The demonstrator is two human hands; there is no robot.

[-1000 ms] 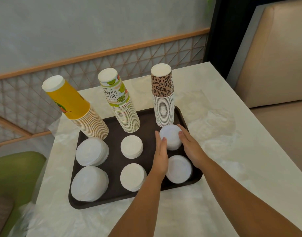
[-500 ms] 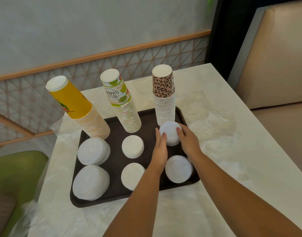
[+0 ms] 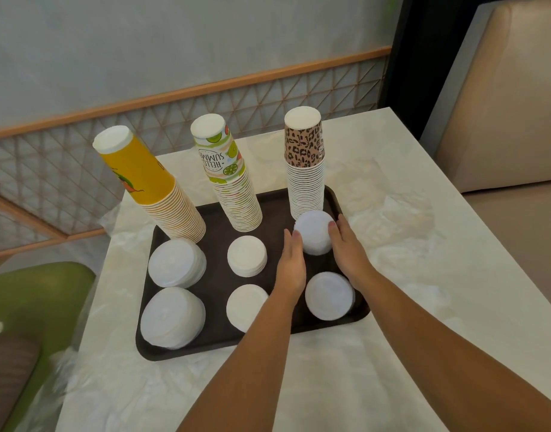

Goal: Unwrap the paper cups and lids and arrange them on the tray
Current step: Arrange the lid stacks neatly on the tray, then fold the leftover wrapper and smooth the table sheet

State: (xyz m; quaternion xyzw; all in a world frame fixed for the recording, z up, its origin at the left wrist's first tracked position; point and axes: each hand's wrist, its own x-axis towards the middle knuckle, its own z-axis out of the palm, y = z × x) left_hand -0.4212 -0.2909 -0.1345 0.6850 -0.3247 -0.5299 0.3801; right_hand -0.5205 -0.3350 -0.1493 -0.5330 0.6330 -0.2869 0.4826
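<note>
A dark brown tray (image 3: 218,275) lies on the pale table. Along its back stand three upside-down cup stacks: yellow (image 3: 149,185), lime-print (image 3: 230,182) and leopard-print (image 3: 305,169). Several white lid stacks sit in front of them. My left hand (image 3: 291,263) and right hand (image 3: 349,247) press with straight fingers on either side of the small back-right lid stack (image 3: 314,232), which sits right at the foot of the leopard cups. Another lid stack (image 3: 330,296) lies just below, between my wrists.
Crumpled clear wrapping (image 3: 402,213) lies on the table right of the tray, and more lies in front and to the left. A beige bench (image 3: 501,104) borders the right side and a green seat (image 3: 34,300) the left. A lattice wall panel runs behind.
Both hands have nudged the back-right lid stack a little farther back, toward the leopard-print cups. Nothing else on the tray moved.
</note>
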